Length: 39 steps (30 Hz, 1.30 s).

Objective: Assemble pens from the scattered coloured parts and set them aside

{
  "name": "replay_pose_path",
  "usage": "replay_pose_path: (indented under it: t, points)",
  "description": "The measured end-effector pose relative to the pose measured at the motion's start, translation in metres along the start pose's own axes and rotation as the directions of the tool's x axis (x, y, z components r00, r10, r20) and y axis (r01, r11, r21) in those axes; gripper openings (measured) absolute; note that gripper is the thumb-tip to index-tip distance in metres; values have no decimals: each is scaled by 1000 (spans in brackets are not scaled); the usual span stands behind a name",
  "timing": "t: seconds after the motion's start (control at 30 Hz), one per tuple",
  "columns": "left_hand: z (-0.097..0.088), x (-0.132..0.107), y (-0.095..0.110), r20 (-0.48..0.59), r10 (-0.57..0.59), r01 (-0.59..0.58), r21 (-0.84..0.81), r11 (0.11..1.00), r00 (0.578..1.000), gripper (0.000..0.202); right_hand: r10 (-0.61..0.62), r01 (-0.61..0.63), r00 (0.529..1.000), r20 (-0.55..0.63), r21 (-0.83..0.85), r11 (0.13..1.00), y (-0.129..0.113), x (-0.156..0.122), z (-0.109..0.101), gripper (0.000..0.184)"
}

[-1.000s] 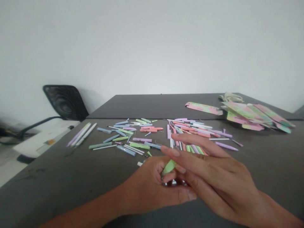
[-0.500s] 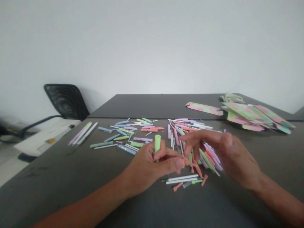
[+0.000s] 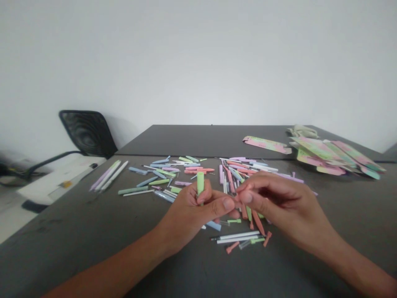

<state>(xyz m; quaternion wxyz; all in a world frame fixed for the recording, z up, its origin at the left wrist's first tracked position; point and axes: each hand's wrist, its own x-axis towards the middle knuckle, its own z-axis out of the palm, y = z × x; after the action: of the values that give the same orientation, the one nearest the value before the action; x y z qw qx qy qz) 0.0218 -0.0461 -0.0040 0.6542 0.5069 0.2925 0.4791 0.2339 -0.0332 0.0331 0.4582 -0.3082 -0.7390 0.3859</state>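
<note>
1. **Slip risk:** The pale green plastic barrel [image 3: 200,184] is standing nearly upright in the left hand [image 3: 189,207]. Its upper end is sticking out above the fingers, so a loosening grip could let it tip or drop.
2. **Scatter risk:** The coral tapered pieces [image 3: 257,221] and white slender tubes [image 3: 237,237] are lying loose below the right hand [image 3: 279,203]. A brushing wrist or knuckle could push them into other parts.
3. **Rolling risk:** The light blue barrel [image 3: 214,225] is lying just beside the left hand on the dark tabletop [image 3: 198,138]. A small knock could send it rolling.
4. **Hold:** The left fingers [image 3: 192,198] are curling closed around the barrel's lower part. The right fingertips [image 3: 246,198] are pinching almost together beside the left thumb [image 3: 228,203]. Whether they are gripping anything small, I cannot tell.
5. **Location:** The barrel is rising above the table, between 2 loose spreads of pastel parts.
6. **Appearance:** It is showing a smooth, matte, cylindrical surface in 1 pale green colour, with its lower part hidden.
</note>
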Motion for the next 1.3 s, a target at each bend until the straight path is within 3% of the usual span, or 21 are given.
replay_pose_path:
  t: [0.1,0.23,0.4,0.5,0.63,0.73,0.93,1.1,1.3]
  points:
    - [4,-2,5,12,-8,7,65,998,1000,60,156,-161,987,40,192,968,0,-2,0,21]
    - [10,-8,9,134,-25,2,169,986,991,52,239,-292,950,202,300,908,-3,-2,0,25]
    - [3,-15,0,183,-26,-24,269,963,983,58,290,-327,940,182,227,917,-1,0,-5,29]
    - [-5,-16,-11,190,-80,34,238,971,979,62,298,-322,937,184,123,939,0,1,-11,27]
    - [-8,-16,-20,204,-151,127,126,984,967,56,132,-147,969,208,59,987,-1,3,-14,17]
    - [-7,-16,-20,208,-128,95,160,982,970,54,-26,28,972,234,-7,1000,-5,4,-15,12]
    - [-5,-17,-16,218,-113,72,187,980,969,45,-202,245,957,208,-207,947,-13,2,-14,17]
    - [-5,-16,-15,224,-118,69,216,974,968,45,-314,342,939,141,-268,901,-15,-1,-13,15]
    - [-6,-16,-18,234,-130,79,216,973,963,46,-338,358,934,120,-327,875,-14,-3,-11,21]
